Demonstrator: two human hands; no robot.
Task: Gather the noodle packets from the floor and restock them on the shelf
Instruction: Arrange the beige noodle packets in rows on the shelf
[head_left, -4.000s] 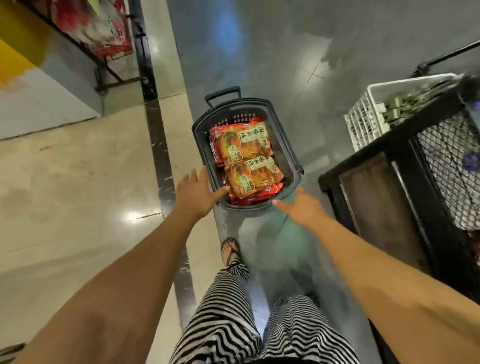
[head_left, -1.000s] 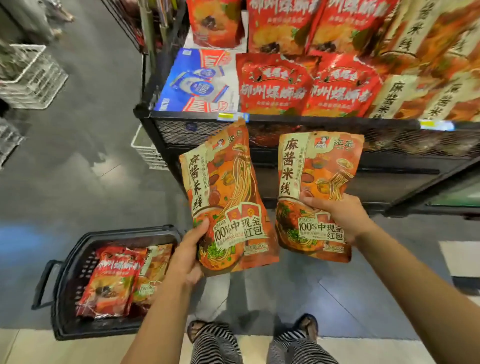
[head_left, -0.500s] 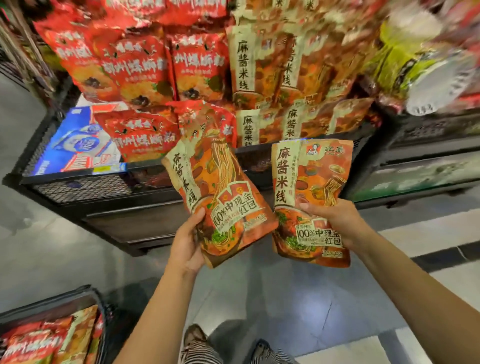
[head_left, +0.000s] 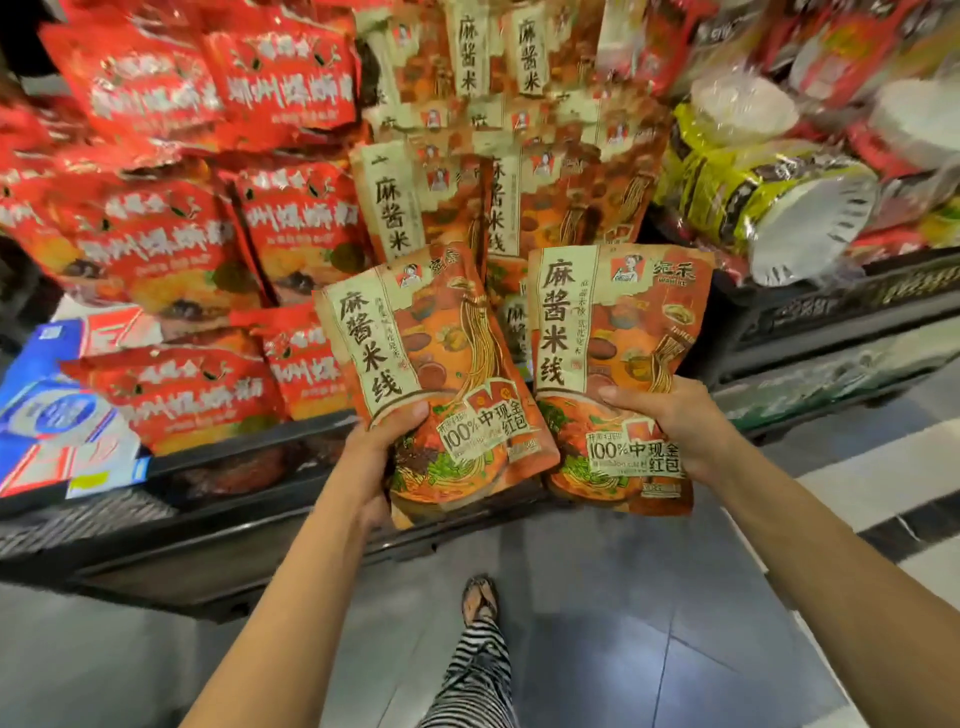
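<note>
I hold two orange noodle packets with cream label strips upright before the shelf. My left hand (head_left: 376, 457) grips the lower left edge of the left packet (head_left: 441, 364), which tilts slightly left. My right hand (head_left: 675, 421) grips the right packet (head_left: 618, 338) at its lower right, thumb across the front. Both packets sit just in front of a stack of matching orange packets (head_left: 498, 171) on the black wire shelf (head_left: 218, 519).
Red noodle packets (head_left: 182, 249) fill the shelf to the left, with blue and white boxes (head_left: 47, 415) at the far left. Yellow and clear wrapped goods (head_left: 769, 192) lie on the right. Grey floor and my sandalled foot (head_left: 480, 597) are below.
Both hands have carried the packets up and closer to the matching orange stack. The view has tilted up, so the basket on the floor has left the frame.
</note>
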